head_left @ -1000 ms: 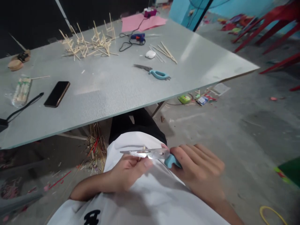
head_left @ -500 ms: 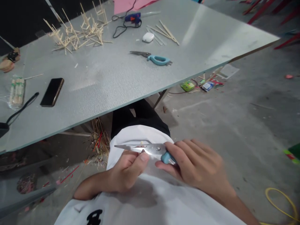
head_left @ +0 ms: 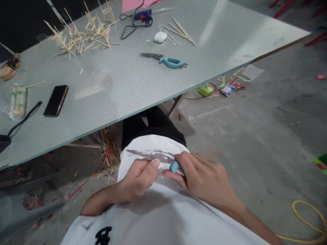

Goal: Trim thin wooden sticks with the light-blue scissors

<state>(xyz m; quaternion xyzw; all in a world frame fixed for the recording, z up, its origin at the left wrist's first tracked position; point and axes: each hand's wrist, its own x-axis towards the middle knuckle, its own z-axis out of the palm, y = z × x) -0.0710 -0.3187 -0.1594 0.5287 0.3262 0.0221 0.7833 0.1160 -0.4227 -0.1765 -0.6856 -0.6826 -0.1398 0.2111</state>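
Note:
My right hand (head_left: 201,173) is closed around the blue handle of a pair of scissors (head_left: 139,154), whose metal blades point left in front of my white shirt. Just below the blades, my left hand (head_left: 140,177) is pinched shut, thumb against forefinger. A small pale tip (head_left: 152,149) sticks up by the blades above the left thumb; it looks like the end of a thin stick, mostly hidden by blade and fingers. On the table (head_left: 114,88) lies a second cutting tool, blue-handled shears (head_left: 171,61).
Stick frames (head_left: 84,35) stand at the table's back left. Nearby are a glue gun (head_left: 143,15), loose sticks (head_left: 181,31), a white case (head_left: 160,37), a phone (head_left: 56,100) and a packet of sticks (head_left: 18,100). Scraps (head_left: 109,146) litter the floor under the table edge.
My right hand has shifted slightly left and the scissors' blades have tilted, their tip now a little higher. My left hand keeps its pinch nearly in place.

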